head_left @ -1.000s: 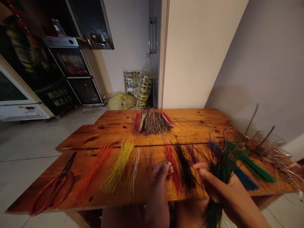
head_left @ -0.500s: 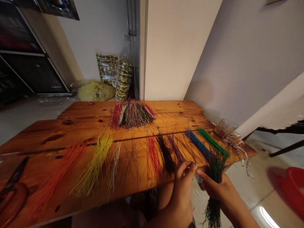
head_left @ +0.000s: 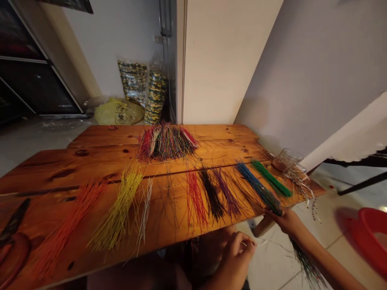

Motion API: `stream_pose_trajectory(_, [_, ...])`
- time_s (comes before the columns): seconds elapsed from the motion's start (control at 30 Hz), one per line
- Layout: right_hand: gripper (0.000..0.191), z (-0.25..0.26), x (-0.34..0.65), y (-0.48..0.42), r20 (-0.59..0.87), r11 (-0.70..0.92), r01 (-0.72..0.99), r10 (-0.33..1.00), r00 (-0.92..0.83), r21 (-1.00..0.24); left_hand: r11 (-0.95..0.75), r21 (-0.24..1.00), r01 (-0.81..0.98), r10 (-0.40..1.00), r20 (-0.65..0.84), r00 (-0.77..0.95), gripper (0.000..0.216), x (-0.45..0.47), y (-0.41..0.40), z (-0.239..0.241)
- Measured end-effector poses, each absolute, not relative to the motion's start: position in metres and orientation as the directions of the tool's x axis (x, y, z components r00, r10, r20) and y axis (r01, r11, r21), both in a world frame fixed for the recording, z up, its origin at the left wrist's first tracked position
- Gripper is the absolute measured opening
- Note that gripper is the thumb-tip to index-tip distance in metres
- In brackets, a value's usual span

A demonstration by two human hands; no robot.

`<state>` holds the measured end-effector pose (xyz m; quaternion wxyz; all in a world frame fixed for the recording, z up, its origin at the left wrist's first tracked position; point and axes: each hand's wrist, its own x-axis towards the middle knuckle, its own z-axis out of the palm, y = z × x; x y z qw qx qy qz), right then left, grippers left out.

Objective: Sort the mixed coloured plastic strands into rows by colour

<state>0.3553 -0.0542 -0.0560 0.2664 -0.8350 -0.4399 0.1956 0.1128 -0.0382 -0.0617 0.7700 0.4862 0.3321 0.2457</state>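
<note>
- In the head view, the far side of a brown wooden plank table (head_left: 99, 137) is occupied by a fanned pile of multicoloured thin strands (head_left: 169, 143).
- At the left end, black-bladed scissors with red handles (head_left: 13, 223) are cut off by the frame.
- Across the near plank, separate bundles are laid out: orange strands (head_left: 71, 225), yellow strands (head_left: 121, 209), white strands (head_left: 145, 213), red strands (head_left: 196, 197), black strands (head_left: 213, 197), purple strands (head_left: 228, 193), blue strands (head_left: 250, 181) and green strands (head_left: 272, 179).
- The right end is taken up by a clear glass container (head_left: 287, 157), with pale strands hung over the edge beside it.
- A red plastic basin (head_left: 369, 225) is seen on the floor.
- A long, dark green mixed bundle of thin strands (head_left: 306, 257) is held slantwise at the table's near right edge, its lower end splayed over the floor; the blue strands are partly overlapped by its upper end.
- It is clamped in the right hand (head_left: 286, 221), fingers closed around it.
- The left hand (head_left: 238, 249) is held below the edge, fingers curled, thumb near the index finger; whether a strand is pinched cannot be told.
</note>
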Motion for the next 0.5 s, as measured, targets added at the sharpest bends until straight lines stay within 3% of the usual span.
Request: stream_pose_trajectory(0.5, [0.028, -0.061, 0.367, -0.040, -0.094, -0.434, 0.694, 0.877, 0.471, -0.574, 0.395, 0.918, 0.019, 0.629, -0.286, 0.723, 0.017, 0.107, -0.040, -0.064])
